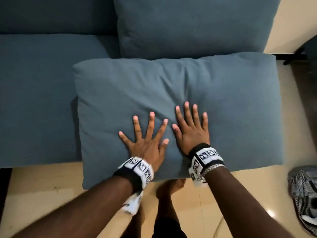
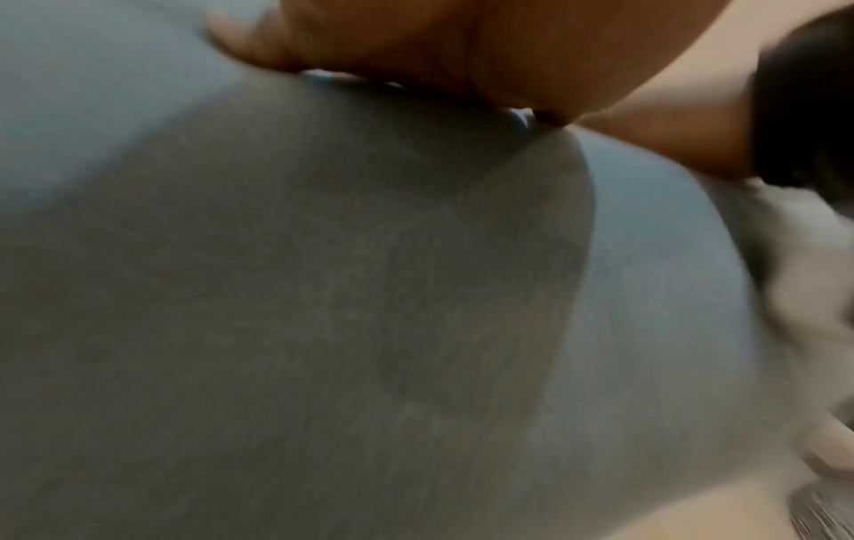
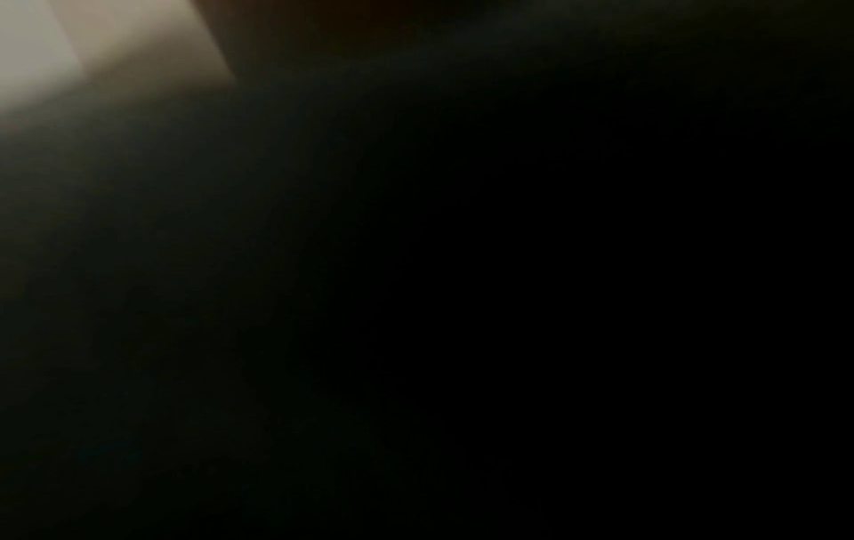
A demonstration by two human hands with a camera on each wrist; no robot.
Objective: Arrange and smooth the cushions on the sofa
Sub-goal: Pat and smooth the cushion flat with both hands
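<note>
A large blue-grey cushion (image 1: 214,86) lies flat on the sofa's right seat, its near edge hanging over the floor. My left hand (image 1: 145,136) presses flat on its near middle with fingers spread wide. Just to the right, my right hand (image 1: 192,127) lies flat on it too, fingers straight and closer together. Creases fan out in the fabric above the fingers. A back cushion (image 1: 188,26) stands upright behind. In the left wrist view the palm (image 2: 439,44) rests on the blurred cushion fabric (image 2: 323,292). The right wrist view is almost fully dark.
The sofa's left seat (image 1: 37,100) and its backrest (image 1: 54,14) lie to the left. Beige tiled floor (image 1: 42,194) runs below the sofa. A checkered cloth (image 1: 305,194) lies on the floor at the right. My bare feet (image 1: 171,188) stand under the cushion's edge.
</note>
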